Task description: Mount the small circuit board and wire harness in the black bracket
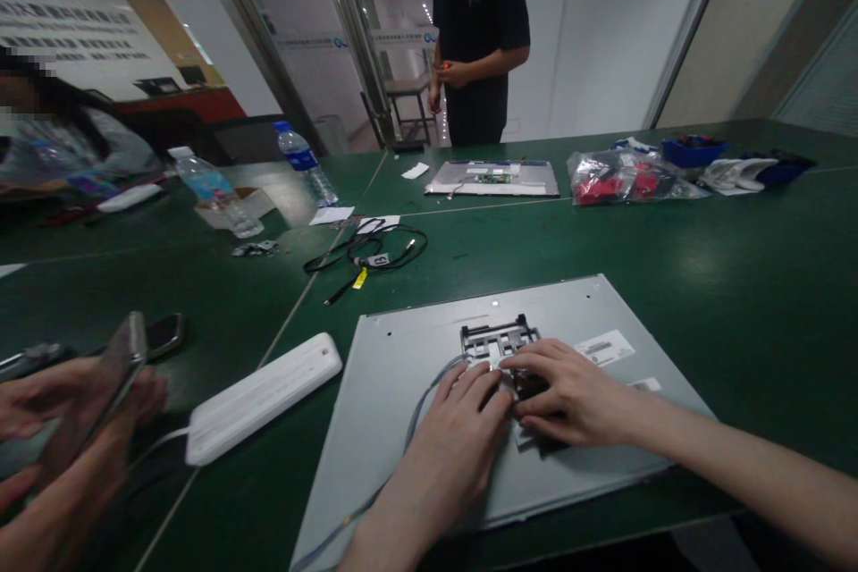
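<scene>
Along the counter's [770, 286] near edge, work gently at the black bracket [496, 327] with curled left hand [469, 424] and right hand [569, 389], cannot tell whether grasping, keeping the grey cable [418, 416] unpinched.

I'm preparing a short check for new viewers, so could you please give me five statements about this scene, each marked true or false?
1. The person's left hand and right hand are both at the middle of the grey panel. True.
2. The white strip lies on top of the panel. False: the white strip lies on the table, left of the panel.
3. A loosely coiled black cable lies beyond the panel. True.
4. The clear bag is at the picture's left edge. False: the clear bag is on the right side.
5. A co-worker's hands hold a phone-like device. True.
</scene>
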A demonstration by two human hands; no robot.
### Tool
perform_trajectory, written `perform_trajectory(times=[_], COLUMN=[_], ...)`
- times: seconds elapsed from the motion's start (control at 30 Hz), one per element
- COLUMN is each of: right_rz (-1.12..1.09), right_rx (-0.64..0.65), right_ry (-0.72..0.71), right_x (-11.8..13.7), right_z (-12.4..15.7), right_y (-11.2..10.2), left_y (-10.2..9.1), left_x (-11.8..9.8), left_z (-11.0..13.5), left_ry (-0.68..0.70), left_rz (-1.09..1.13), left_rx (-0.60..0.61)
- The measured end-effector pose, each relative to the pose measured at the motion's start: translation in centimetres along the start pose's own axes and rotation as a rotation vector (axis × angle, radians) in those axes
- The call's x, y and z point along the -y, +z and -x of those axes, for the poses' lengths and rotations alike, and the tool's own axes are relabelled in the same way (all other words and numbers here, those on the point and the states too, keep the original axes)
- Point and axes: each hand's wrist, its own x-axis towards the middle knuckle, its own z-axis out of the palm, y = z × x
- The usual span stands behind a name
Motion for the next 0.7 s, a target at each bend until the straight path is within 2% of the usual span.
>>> perform_trajectory(times=[0.37,0.7], right_rz=[0.008,-0.049], right_rx=[0.006,0.079], right_ry=[0.001,-0.014], right_x=[0.0,0.3], right_z=[0.0,-0.1], right_y=[0.0,-1.0], left_y=[-0.2,-0.1], left_x=[-0.2,0.0], left_z=[0.0,0.1], left_ry=[0.021,0.028], left_rz=[0.021,0.037], left_rx=[-0.007,-0.012])
